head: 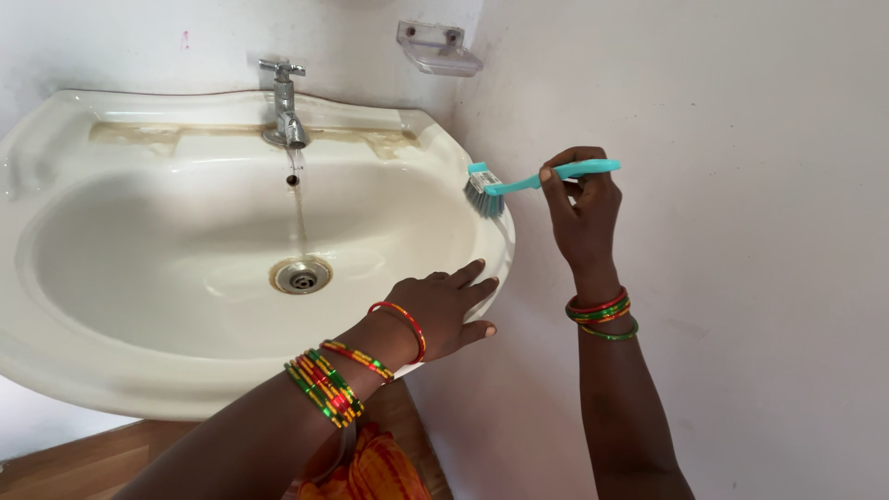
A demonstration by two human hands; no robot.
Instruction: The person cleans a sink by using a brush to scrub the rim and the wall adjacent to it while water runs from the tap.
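Nearest me, my left hand (449, 310) lies flat on the front rim of the washbasin (56, 361), fingers spread and pressing down, gripping nothing, only bracing. Bangles crowd that wrist, and a fold of orange cloth (370, 472) shows below it, cut off by the frame's edge.

A little farther, my right hand (582, 208) is closed around the turquoise handle of the scrubbing brush (519, 183); the handle runs through my fist, and its tail pokes out past my knuckles toward the wall. The brush looks to be light, stiff plastic. I judge it easy to steer from mid-handle, though a wet handle would turn slippery, so a full wrap of the fingers suits it better than a pinch. Its grey bristles (485, 200) meet the basin's right rim and should give a little under pressure. The basin itself is hard, glossy and likely slick where wet.

Farther back a thin stream falls from the metal tap (284, 111) toward the drain (301, 275). Brownish staining marks the ledge behind the tap.

Above, a clear soap holder (438, 48) is fixed to the wall — whether anything lies in it I cannot tell. My palm hides how my fingers sit under the handle, and the basin's underside is out of sight.
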